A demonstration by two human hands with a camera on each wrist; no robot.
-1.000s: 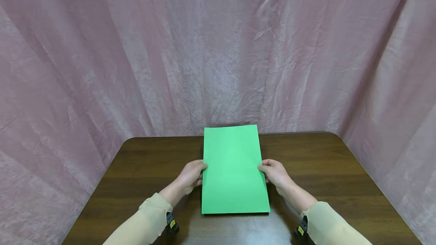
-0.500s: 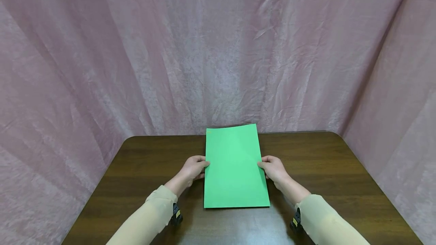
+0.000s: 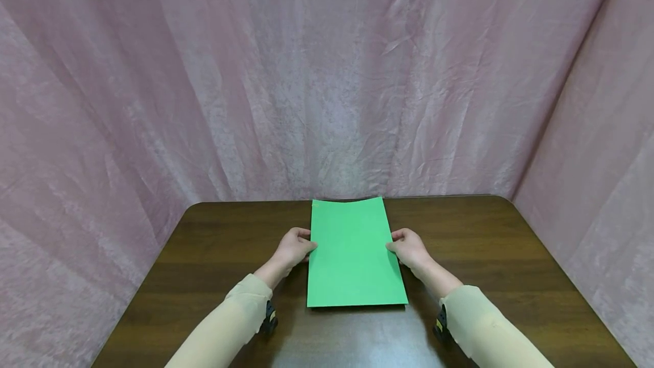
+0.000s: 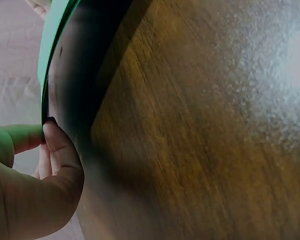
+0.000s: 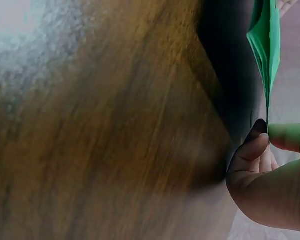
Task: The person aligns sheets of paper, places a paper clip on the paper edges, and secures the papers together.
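Observation:
A stack of green paper [image 3: 357,260] is held over the middle of the table, its far edge sagging in the centre. My left hand [image 3: 295,249] pinches its left side, thumb on top and fingers underneath. On the opposite side, my right hand [image 3: 410,249] grips the edge in the same way. Several thin layers of the paper [image 5: 272,50] fan apart slightly at the near end in the right wrist view. From the left wrist, the paper [image 4: 55,35] appears edge-on, raised above the tabletop with a dark shadow beneath.
The brown wooden table [image 3: 204,277] has rounded far corners. Pink velvet curtain [image 3: 327,72] hangs behind it and along both sides. Light glares off the near tabletop. Dark bands with yellow marks sit at both sleeve cuffs.
Both hands have shifted slightly farther from the body with the paper. Its near edge has moved away, while its far edge has come down and now dips in the middle.

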